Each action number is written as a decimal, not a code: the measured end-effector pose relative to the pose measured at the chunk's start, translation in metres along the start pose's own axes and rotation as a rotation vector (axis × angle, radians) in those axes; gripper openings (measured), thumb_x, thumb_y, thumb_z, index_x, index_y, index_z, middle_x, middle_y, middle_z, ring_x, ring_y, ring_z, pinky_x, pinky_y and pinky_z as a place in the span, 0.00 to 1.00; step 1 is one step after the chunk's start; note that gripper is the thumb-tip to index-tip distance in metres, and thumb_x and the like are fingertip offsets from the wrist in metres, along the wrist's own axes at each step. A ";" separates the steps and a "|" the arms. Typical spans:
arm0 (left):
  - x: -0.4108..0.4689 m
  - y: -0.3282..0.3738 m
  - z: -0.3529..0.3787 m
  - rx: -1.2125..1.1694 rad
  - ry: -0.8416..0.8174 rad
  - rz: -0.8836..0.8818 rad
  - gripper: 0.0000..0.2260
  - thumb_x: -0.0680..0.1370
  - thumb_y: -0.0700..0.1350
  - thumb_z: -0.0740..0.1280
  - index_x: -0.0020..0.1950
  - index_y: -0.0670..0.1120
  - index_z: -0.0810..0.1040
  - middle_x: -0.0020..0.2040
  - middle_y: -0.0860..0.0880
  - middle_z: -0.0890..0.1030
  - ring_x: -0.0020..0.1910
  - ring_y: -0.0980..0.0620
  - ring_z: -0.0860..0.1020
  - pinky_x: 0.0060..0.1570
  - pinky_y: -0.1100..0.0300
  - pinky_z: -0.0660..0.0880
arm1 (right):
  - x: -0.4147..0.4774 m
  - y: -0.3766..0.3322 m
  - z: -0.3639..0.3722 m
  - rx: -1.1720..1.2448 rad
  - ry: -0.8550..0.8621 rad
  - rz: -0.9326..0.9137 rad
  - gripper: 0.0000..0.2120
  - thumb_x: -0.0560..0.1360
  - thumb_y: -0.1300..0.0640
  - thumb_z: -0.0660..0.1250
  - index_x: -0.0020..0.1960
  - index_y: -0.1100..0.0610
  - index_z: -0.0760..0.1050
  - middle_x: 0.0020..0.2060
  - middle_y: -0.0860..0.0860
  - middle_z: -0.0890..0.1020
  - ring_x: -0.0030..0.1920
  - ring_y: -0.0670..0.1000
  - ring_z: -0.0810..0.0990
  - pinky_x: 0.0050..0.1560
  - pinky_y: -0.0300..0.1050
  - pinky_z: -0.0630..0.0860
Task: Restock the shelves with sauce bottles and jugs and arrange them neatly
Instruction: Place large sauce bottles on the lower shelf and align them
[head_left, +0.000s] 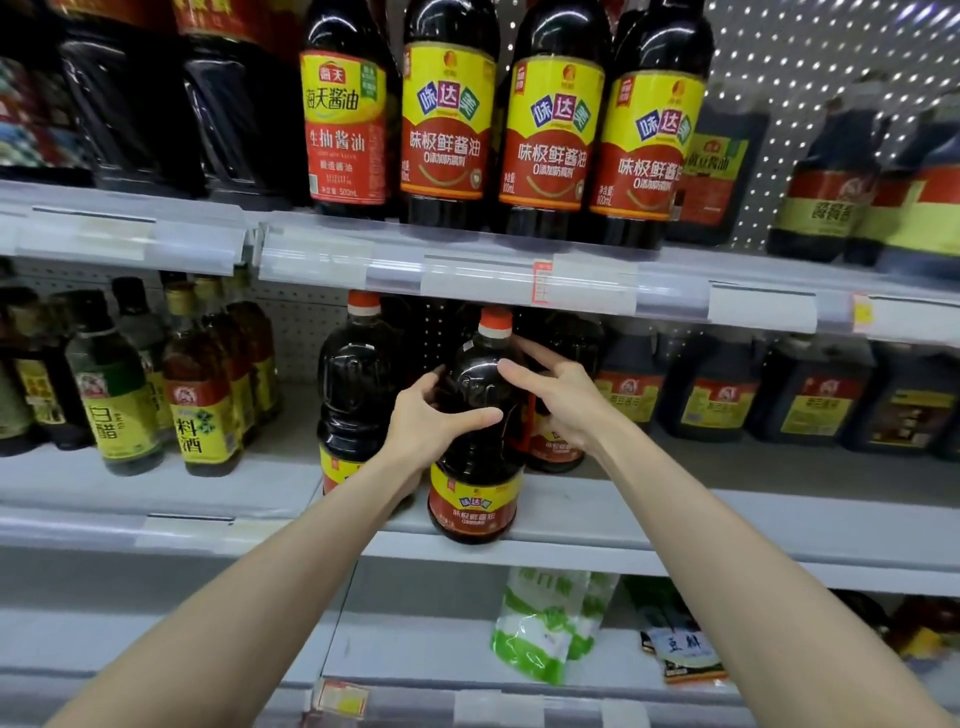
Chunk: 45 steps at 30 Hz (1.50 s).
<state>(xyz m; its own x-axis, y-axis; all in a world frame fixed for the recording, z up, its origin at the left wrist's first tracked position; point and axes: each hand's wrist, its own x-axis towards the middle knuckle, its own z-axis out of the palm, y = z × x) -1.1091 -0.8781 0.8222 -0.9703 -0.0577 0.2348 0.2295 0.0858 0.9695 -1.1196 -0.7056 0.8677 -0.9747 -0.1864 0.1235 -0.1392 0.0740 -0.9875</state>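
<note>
A large dark soy sauce jug (475, 488) with an orange cap and a red-and-yellow label stands near the front edge of the middle shelf (649, 512). My left hand (423, 428) grips its body from the left, thumb across the front. My right hand (558, 397) holds its upper right side, fingers curled round the shoulder. A matching jug (353, 374) stands just to the left, a little further back. Another jug (553, 452) is partly hidden behind my right hand.
Tall soy sauce bottles (550, 119) line the upper shelf. Vinegar and cooking wine bottles (197, 395) stand at the middle shelf's left, square dark jugs (717, 395) at its right. Pouches (545, 623) lie on the lower shelf.
</note>
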 end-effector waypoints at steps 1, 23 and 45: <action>0.000 -0.002 -0.001 -0.006 -0.013 -0.004 0.33 0.61 0.47 0.82 0.63 0.48 0.76 0.55 0.51 0.83 0.56 0.52 0.80 0.59 0.52 0.77 | 0.002 0.002 0.000 0.001 -0.002 0.012 0.22 0.75 0.54 0.71 0.67 0.42 0.72 0.55 0.48 0.81 0.57 0.48 0.77 0.55 0.59 0.76; -0.016 -0.052 -0.003 -0.175 -0.171 -0.113 0.28 0.75 0.49 0.69 0.74 0.57 0.65 0.64 0.57 0.72 0.68 0.51 0.69 0.68 0.45 0.69 | -0.035 0.084 0.035 0.125 0.134 0.153 0.32 0.77 0.37 0.59 0.74 0.30 0.44 0.77 0.44 0.57 0.75 0.56 0.60 0.67 0.74 0.61; -0.026 -0.067 0.003 -0.216 -0.116 -0.211 0.30 0.77 0.49 0.68 0.77 0.57 0.59 0.75 0.50 0.65 0.69 0.46 0.70 0.64 0.36 0.69 | -0.042 0.090 0.025 0.160 0.131 0.218 0.28 0.80 0.38 0.54 0.77 0.37 0.47 0.78 0.46 0.57 0.76 0.56 0.59 0.69 0.68 0.62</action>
<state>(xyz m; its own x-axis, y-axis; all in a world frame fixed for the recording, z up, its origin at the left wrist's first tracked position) -1.0998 -0.8790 0.7510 -0.9976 0.0628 0.0296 0.0212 -0.1294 0.9914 -1.0867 -0.7153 0.7709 -0.9943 -0.0542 -0.0916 0.0947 -0.0591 -0.9937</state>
